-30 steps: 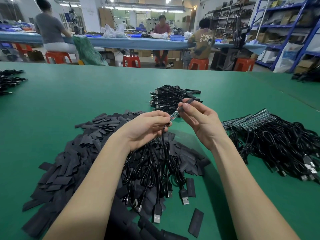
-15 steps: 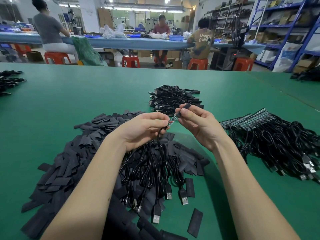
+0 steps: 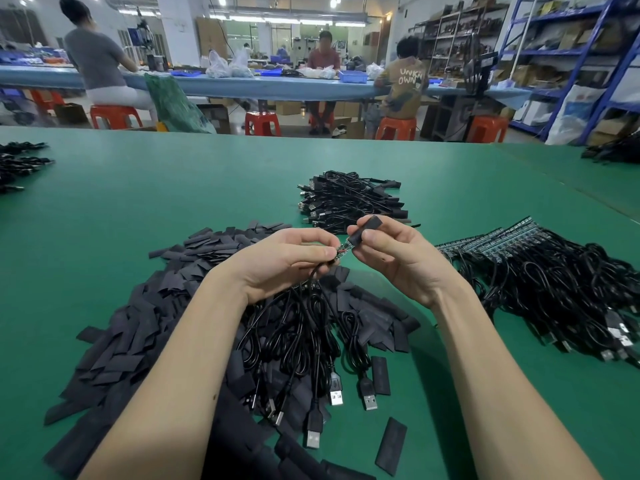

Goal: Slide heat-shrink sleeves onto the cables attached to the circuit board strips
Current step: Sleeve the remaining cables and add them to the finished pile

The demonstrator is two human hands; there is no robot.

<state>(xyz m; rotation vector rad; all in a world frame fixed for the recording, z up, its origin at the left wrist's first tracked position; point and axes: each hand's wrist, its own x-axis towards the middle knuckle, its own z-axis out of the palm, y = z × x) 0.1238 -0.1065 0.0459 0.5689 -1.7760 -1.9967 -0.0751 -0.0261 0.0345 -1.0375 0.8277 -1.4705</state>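
Item: heat-shrink sleeve (image 3: 366, 229), black, flat. Pinched by the right hand (image 3: 398, 261) between thumb and forefinger, its lower mouth already over the far end of the circuit board strip (image 3: 344, 251); only a short stretch of green board with red wiring shows between the hands.

Item: left hand (image 3: 287, 259). Fingers curled round the strip's cable end, apparently to hold it steady so that the sleeve can travel down it. The hands sit close together, almost touching.

Item: held cable bundle (image 3: 304, 327), black, hanging at 6 o'clock from the left hand, USB plugs resting on the green table (image 3: 138, 202).

Item: loose sleeve pile (image 3: 145, 323), 8 o'clock, within easy reach.

Item: unsleeved strips with cables (image 3: 540, 271), 3 o'clock.

Item: cable heap (image 3: 349, 202), 12 o'clock; probably the sleeved output, though that is hard to confirm.
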